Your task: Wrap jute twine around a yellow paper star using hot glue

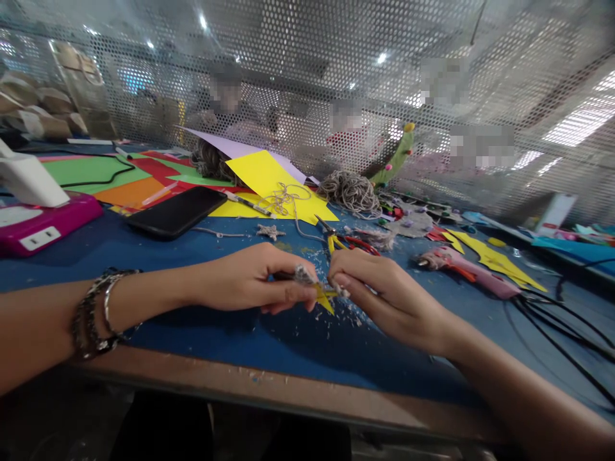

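My left hand (264,276) is closed, pinching a small yellow paper star (325,299) between thumb and fingers. A tuft of grey yarn (303,274) pokes up at those fingertips. At the star's right side, my right hand (389,298) is also closed, its thumb and finger gripping a bit of pale grey yarn (342,291). The two hands are close together, just above the blue tabletop. Right behind them lie yellow-handled pliers (332,238), partly hidden by my right hand. A small grey yarn-wrapped star (270,232) lies beyond my left hand.
A black phone (177,212) and a magenta power strip (48,224) lie left. Coloured paper (259,176) and a yarn pile (350,192) are behind. To the right is a pink glue gun (473,269) with black cables. Fibre scraps litter the blue table (307,358). People sit beyond a perforated screen (298,70).
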Demonstrator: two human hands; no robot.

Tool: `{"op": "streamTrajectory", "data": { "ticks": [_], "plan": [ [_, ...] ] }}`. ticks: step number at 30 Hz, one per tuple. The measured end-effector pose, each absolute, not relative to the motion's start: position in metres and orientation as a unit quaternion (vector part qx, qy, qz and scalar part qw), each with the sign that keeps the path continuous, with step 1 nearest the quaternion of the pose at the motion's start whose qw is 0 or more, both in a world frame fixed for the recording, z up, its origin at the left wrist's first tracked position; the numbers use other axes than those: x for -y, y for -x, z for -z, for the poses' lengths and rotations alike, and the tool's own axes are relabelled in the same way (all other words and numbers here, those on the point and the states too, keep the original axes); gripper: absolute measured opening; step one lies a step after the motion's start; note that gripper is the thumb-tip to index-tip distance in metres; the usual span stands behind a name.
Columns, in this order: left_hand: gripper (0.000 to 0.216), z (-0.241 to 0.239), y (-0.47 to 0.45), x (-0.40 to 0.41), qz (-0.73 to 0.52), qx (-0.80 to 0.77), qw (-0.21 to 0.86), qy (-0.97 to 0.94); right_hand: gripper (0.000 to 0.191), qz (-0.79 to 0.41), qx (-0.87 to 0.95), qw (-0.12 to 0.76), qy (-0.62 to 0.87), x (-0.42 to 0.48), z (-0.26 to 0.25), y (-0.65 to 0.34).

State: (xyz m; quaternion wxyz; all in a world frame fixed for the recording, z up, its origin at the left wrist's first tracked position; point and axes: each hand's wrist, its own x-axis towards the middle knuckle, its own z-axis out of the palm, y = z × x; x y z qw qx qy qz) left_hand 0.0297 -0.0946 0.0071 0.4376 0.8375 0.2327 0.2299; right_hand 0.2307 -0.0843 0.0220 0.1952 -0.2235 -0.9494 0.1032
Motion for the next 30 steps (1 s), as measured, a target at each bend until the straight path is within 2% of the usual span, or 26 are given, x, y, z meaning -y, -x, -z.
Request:
{"op": "streamTrajectory", "data": {
  "ticks": [4,8,19,26,30],
  "plan": [
    [0.019,-0.0070,-0.0295,0.0946,-0.259,-0.246,0.498,-0.790,0.028,-0.121,0.947,0.185,0.235,0.0858,-0.0242,-0.2311],
    [0.020,-0.0075,-0.0310,0.0934,-0.293,-0.255,0.507,-0.770,0.026,-0.108,0.943,0.182,0.257,0.0870,-0.0240,-0.2315],
    [0.023,-0.0093,-0.0316,0.0933,-0.384,-0.363,0.433,-0.731,0.018,0.035,0.950,0.213,0.227,0.0898,-0.0222,-0.2325],
    [0.023,-0.0078,-0.0325,0.0912,-0.371,-0.386,0.407,-0.740,0.013,0.126,0.946,0.222,0.201,0.0884,-0.0194,-0.2329],
    [0.023,-0.0069,-0.0323,0.0914,-0.348,-0.395,0.368,-0.767,0.017,0.194,0.940,0.214,0.183,0.0892,-0.0209,-0.2342]
  ]
}}
